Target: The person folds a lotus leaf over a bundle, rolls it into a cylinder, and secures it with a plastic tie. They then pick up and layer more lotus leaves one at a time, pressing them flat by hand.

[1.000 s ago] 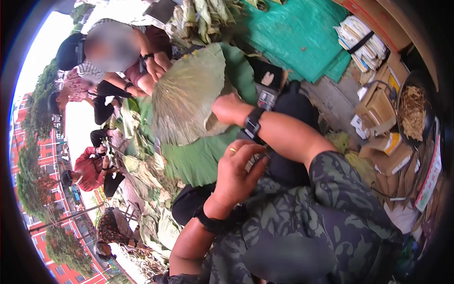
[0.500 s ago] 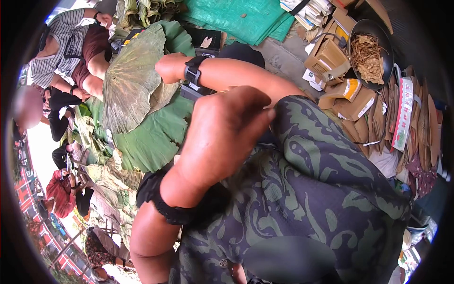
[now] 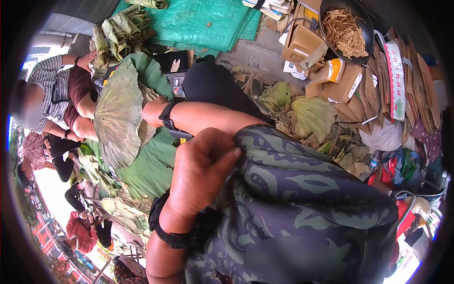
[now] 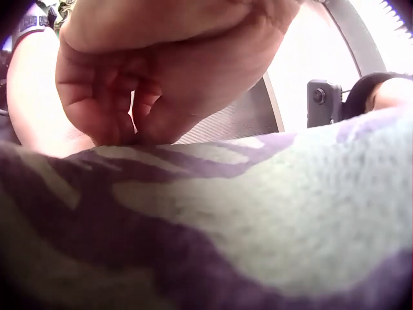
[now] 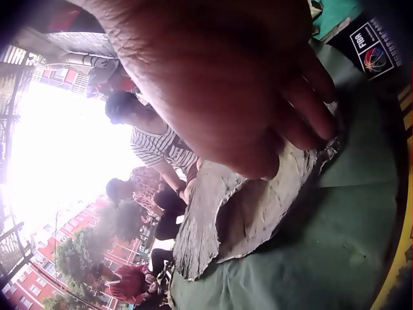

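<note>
A dried lotus leaf [image 3: 118, 116], grey-brown and fan-shaped, lies over greener lotus leaves [image 3: 151, 165] in front of me. My right hand [image 3: 153, 111], below a wristwatch, grips its near edge. The right wrist view shows curled fingers [image 5: 306, 116] of that hand at the folded rim of the leaf [image 5: 258, 206]. Across my body, my left hand [image 3: 196, 163] pinches the patterned cloth of my right shirt sleeve [image 3: 274, 146]. In the left wrist view its fingertips [image 4: 122, 132] meet at the cloth edge, partly hidden behind it.
Leaf bundles [image 3: 120, 35] and a green tarp [image 3: 194, 26] lie at the top. Cardboard boxes [image 3: 307, 45] and a dark bowl of dried strips [image 3: 347, 33] stand to the right. A person in a striped shirt [image 3: 45, 99] sits opposite.
The head view has swung so the leaf appears farther left. My left hand has closed its fingers and come to the right sleeve; the right hand stays on the leaf.
</note>
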Tool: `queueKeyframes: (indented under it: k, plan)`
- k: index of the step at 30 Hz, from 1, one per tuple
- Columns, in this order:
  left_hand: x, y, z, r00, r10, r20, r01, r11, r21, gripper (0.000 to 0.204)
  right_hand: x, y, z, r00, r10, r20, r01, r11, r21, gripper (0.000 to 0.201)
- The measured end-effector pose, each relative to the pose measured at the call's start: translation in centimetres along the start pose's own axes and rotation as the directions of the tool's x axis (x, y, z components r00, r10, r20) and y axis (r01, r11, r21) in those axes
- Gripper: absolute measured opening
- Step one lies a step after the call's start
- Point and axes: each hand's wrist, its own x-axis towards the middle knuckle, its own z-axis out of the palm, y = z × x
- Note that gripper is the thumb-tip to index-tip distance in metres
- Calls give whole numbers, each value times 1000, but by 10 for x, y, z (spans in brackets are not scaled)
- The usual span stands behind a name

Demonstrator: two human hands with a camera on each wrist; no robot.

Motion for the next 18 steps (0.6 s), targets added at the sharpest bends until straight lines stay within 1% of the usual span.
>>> queueKeyframes:
  k: [1, 2, 4, 5, 7, 8, 10, 11, 13, 14, 15, 16, 17, 18]
  plan:
    - [2, 0, 3, 997, 62, -34, -63, 998, -20, 17, -5, 2, -6, 1000, -14, 27, 14, 999, -30, 19]
    - [4, 1, 3, 997, 64, -33, -65, 998, -19, 17, -8, 5, -13, 998, 3, 65, -2, 1000, -19, 18]
    - [6, 4, 4, 998, -21, 54, 26, 996, -85, 20, -12, 11, -19, 998, 16, 56, -15, 1000, -18, 18]
    - [7, 6, 3, 999, -17, 51, 21, 997, -79, 20, -12, 14, -22, 998, 26, 48, -25, 999, -19, 18]
    - [9, 10, 0, 987, -68, 144, 79, 994, -72, 18, -13, 19, -28, 999, 10, 30, -10, 1000, -12, 17]
    - [9, 13, -1, 988, -63, 142, 73, 995, -69, 18, -14, 19, -32, 1000, 6, 16, -6, 1000, -6, 17]
    - [6, 18, -6, 966, -90, 243, 118, 988, -99, 17, -13, 15, -42, 1000, -19, -19, 19, 1000, 10, 18]
    - [5, 23, -9, 969, -86, 231, 112, 988, -103, 17, -13, 11, -48, 999, -32, -19, 32, 999, 4, 18]
    - [1, 33, -15, 902, -38, 431, 140, 968, -210, 16, -14, -1, -68, 991, -129, 25, 130, 989, -72, 19]
    - [-5, 42, -15, 905, -36, 423, 138, 967, -212, 16, -11, -6, -76, 983, -175, 48, 179, 979, -96, 20]
    - [-11, 52, -11, 929, 82, 360, 63, 925, -375, 14, -13, -14, -87, 983, -177, 49, 181, 979, -96, 20]
    - [-16, 59, -9, 941, 187, 281, -13, 853, -522, 13, -15, -21, -98, 972, -232, 44, 235, 966, -112, 21]
    - [-23, 62, -11, 940, 183, 287, -7, 853, -522, 13, -17, -28, -109, 958, -283, 39, 285, 950, -127, 22]
    - [-30, 64, -16, 918, 169, 360, 106, 768, -631, 16, -17, -35, -117, 949, -313, 42, 316, 940, -130, 24]
